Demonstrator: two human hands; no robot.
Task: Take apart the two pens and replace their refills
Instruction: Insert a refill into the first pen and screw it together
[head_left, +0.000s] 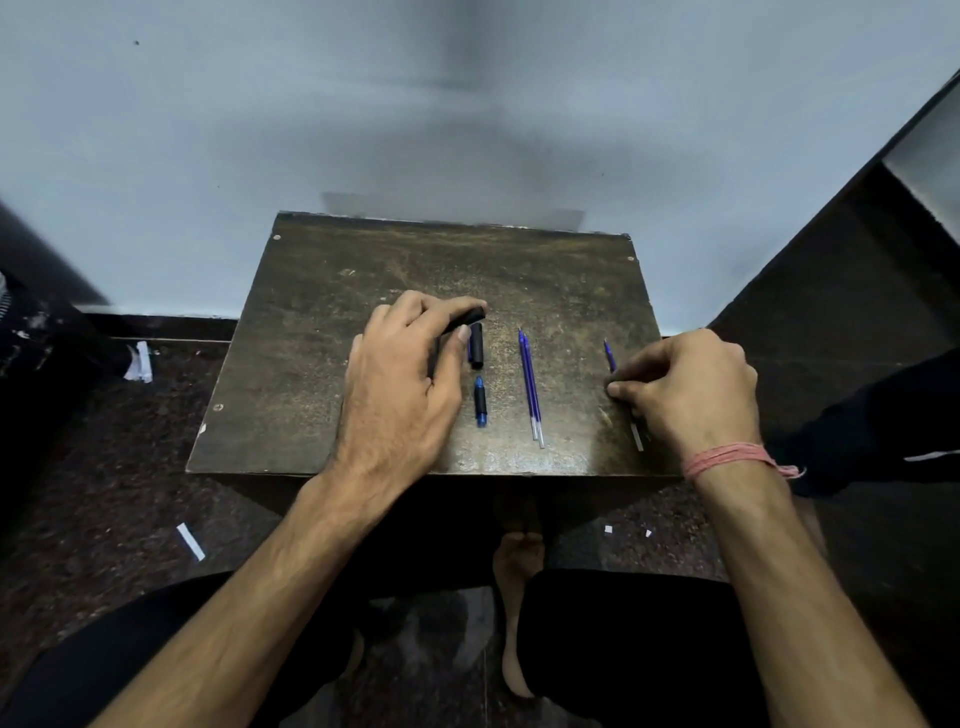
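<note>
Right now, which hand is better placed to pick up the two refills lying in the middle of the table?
Probably the right hand. It rests beside the two refills, though its fingers already touch another refill. The left hand is busy, closed on a black pen part.

Left hand (402, 374) palm-down, fingers curled in a grip; right hand (691, 387) low, fingertips pinched.

Pen parts (480, 401), two blue refills (531, 389) lying apart.
</note>
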